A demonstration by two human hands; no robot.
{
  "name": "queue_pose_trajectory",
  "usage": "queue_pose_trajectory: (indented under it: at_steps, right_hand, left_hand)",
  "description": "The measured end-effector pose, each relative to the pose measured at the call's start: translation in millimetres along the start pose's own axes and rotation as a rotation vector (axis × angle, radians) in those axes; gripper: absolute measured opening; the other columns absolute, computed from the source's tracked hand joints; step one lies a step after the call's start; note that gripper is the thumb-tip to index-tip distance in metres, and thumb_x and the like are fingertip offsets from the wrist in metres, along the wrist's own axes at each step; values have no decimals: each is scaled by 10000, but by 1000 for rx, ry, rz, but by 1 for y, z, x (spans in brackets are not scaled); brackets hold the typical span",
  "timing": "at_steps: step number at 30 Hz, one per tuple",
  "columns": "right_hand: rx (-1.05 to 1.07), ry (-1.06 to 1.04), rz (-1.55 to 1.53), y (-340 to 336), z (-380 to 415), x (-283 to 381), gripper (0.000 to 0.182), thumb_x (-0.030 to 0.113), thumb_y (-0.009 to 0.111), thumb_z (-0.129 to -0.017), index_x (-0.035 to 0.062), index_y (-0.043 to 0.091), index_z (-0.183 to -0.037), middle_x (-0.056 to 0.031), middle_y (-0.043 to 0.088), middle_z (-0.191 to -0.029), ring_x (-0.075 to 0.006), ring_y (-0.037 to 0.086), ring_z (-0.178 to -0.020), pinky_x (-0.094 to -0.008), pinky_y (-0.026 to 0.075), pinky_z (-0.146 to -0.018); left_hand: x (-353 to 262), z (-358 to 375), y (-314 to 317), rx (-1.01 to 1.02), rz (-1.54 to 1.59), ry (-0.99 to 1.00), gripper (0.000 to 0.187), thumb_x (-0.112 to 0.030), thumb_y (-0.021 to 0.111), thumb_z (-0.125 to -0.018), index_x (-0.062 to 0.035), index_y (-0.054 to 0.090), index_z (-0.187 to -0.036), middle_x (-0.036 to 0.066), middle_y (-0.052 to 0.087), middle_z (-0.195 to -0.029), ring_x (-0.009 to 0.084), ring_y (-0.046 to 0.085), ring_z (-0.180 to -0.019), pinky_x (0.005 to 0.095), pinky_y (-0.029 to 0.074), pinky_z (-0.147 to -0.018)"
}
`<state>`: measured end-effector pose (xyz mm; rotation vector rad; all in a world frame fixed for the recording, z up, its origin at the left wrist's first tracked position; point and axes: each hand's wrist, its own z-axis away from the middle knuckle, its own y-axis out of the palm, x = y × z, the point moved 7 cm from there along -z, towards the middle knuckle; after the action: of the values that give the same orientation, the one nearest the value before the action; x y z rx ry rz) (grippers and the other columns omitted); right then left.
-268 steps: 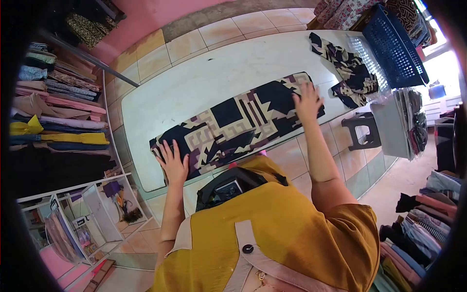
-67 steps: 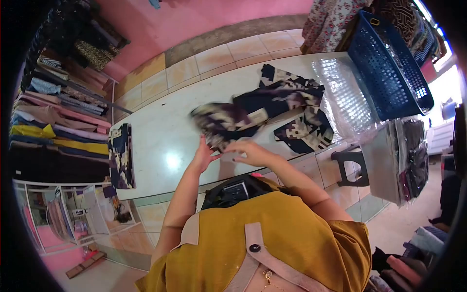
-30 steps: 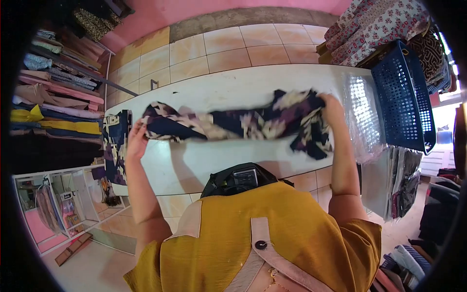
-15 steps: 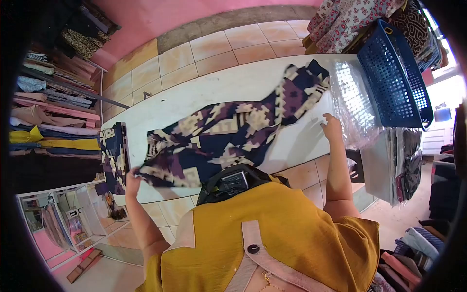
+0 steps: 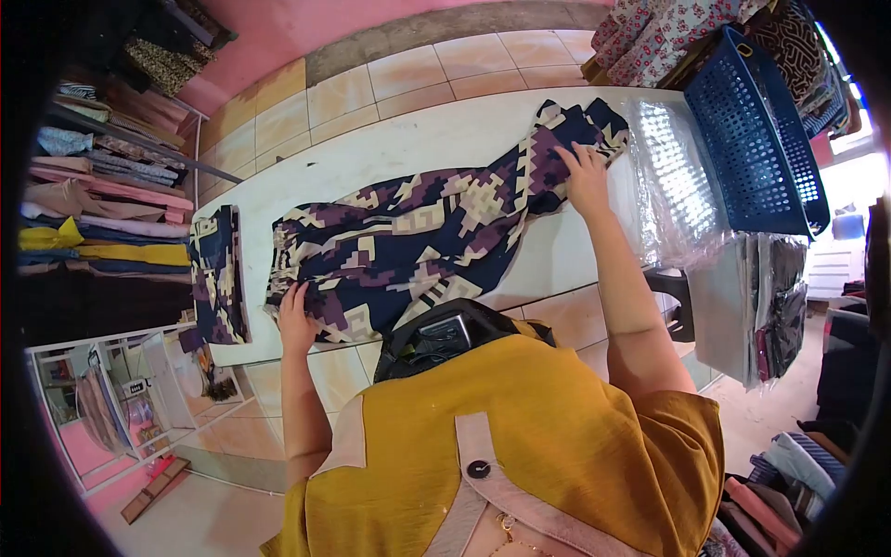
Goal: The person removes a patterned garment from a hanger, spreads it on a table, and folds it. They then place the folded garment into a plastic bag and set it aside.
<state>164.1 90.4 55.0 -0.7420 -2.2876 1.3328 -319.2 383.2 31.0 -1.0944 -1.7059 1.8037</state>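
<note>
A dark cloth with a purple and cream geometric print (image 5: 422,232) lies spread across the white table (image 5: 390,153). My left hand (image 5: 295,320) rests on its near left end, fingers on the fabric. At the far right end of the cloth, my right hand (image 5: 585,176) presses down with fingers spread. A folded cloth of the same print (image 5: 218,274) lies at the table's left end, beside my left hand.
Clear plastic bags (image 5: 673,181) lie on the table's right end beside a blue basket (image 5: 756,121). Shelves of folded fabrics (image 5: 111,195) stand at the left. A dark stool (image 5: 676,302) sits below the table's right side. Floral cloth (image 5: 654,28) is piled at the back right.
The cloth, held stretched in the air a second ago, now lies spread on the table. My right hand moved back onto its far right end; my left hand lowered onto the near left end.
</note>
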Motion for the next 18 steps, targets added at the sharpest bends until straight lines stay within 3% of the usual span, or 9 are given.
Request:
queue_pose_trajectory:
  at_steps: [2, 4, 6, 10, 12, 14, 16, 18]
  right_hand:
    - [19, -20, -32, 14, -2, -3, 382, 14, 571, -677, 145, 611, -1033, -82, 585, -1087, -307, 493, -1084, -466, 383, -915]
    - [172, -22, -212, 33, -7, -21, 293, 35, 596, -677, 117, 644, -953, -76, 622, -982, -313, 503, -1066, -435, 395, -913]
    - [91, -33, -307, 15, -15, -29, 211, 47, 611, -676, 87, 651, -879, -70, 637, -899, -313, 521, -1033, -404, 407, -899]
    - [-203, 45, -337, -61, -5, -43, 183, -3, 567, -686, 49, 618, -855, -100, 622, -884, -286, 553, -954, -386, 439, -835]
    - [-305, 161, -425, -80, 15, -70, 174, -21, 539, -702, 29, 601, -857, -120, 607, -843, -277, 568, -881, -354, 453, -789]
    - [-402, 481, -518, -95, 45, -115, 141, -21, 511, -732, 7, 583, -850, -119, 590, -800, -264, 573, -788, -327, 453, -737]
    - [-634, 345, -196, -158, 51, -100, 102, -14, 468, -799, -6, 565, -833, -86, 583, -766, -197, 570, -716, -296, 455, -669]
    - [-709, 426, -162, -186, 58, -115, 102, -5, 459, -797, -15, 560, -810, -114, 579, -757, -255, 563, -701, -343, 446, -665]
  left_hand:
    - [27, 5, -1, -61, -6, -163, 690, 114, 474, -607, -108, 427, -1259, 144, 524, -1148, 348, 474, -1058, 421, 378, -901]
    - [46, 10, -11, -140, -10, -188, 653, 111, 481, -611, -116, 462, -1223, 132, 555, -1069, 344, 501, -980, 425, 398, -845]
    - [79, 22, -19, -113, -148, -385, 542, 110, 489, -601, -104, 562, -1093, 120, 579, -965, 332, 519, -912, 414, 411, -808]
    - [93, 36, -42, -88, -149, -357, 414, 114, 495, -579, -80, 625, -921, 112, 583, -875, 325, 524, -846, 406, 422, -763]
    - [81, 33, -53, -148, -30, -234, 338, 116, 498, -562, -62, 634, -814, 110, 584, -834, 321, 526, -820, 398, 427, -735]
    - [85, 32, -54, -160, 0, -194, 313, 116, 496, -553, -48, 620, -788, 107, 577, -815, 314, 524, -801, 379, 427, -707]
    - [90, 29, -55, -167, 175, -238, 275, 115, 499, -562, -21, 606, -775, 111, 565, -803, 313, 531, -783, 361, 428, -690]
    - [85, 19, -57, -164, 182, -245, 257, 107, 507, -573, -9, 599, -783, 114, 560, -797, 315, 535, -772, 356, 429, -682]
